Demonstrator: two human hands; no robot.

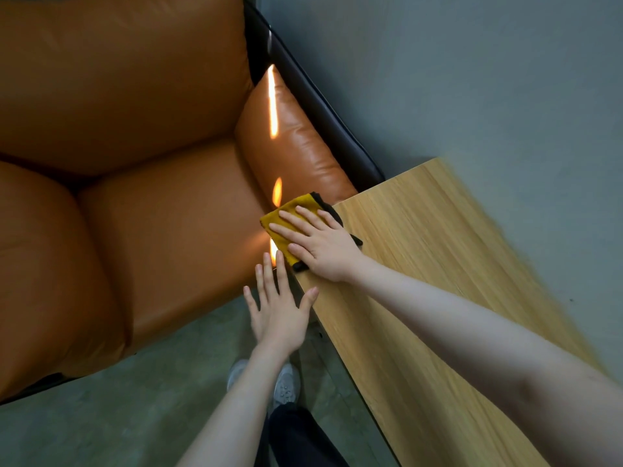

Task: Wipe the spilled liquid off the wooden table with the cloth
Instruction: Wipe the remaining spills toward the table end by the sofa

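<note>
Pressing flat with straight fingers, the right hand rests on the yellow cloth, which lies at the far left corner of the wooden table, partly overhanging its edge. The left hand hovers released, fingers spread, just off the table's left edge, holding nothing. An orange sofa stands beside the table.

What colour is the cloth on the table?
The cloth is mustard yellow with a black edge, seen in the head view.
</note>
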